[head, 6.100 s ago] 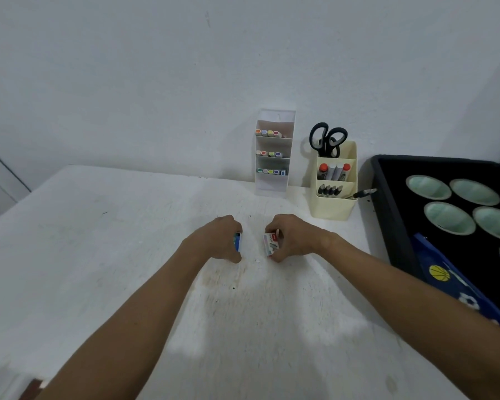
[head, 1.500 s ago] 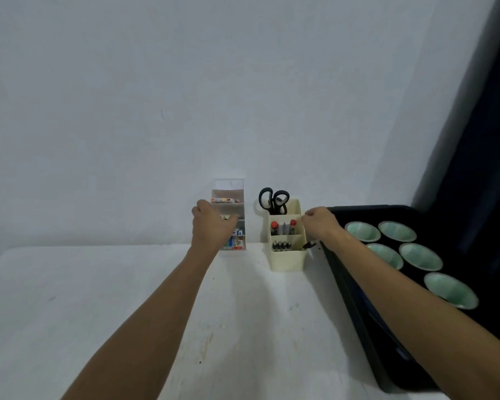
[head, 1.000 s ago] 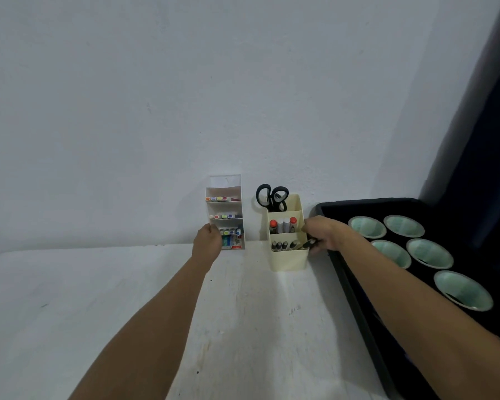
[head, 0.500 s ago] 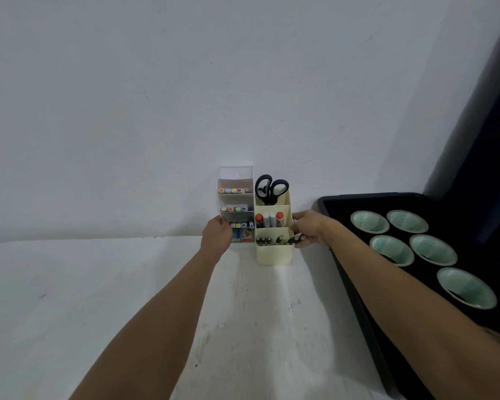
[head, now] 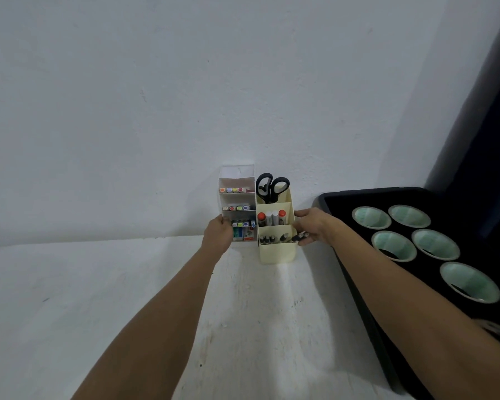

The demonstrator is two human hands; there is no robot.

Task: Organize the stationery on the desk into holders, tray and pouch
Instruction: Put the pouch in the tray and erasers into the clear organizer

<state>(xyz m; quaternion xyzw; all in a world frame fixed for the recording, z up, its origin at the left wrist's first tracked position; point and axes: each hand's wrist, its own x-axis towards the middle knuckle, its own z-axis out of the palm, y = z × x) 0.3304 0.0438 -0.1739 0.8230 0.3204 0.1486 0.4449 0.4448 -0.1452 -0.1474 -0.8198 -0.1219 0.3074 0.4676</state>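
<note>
Hands (head: 218,233) gripping both holders (head: 276,249).

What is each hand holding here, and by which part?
The left hand grips the white tiered holder by its lower left side. The right hand holds the cream holder by its right side, a black pen under its fingers.

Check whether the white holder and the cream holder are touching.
Touching. The head view shows the white holder side against the cream holder, no gap between their walls, left hand and right hand on the outer sides.
</note>
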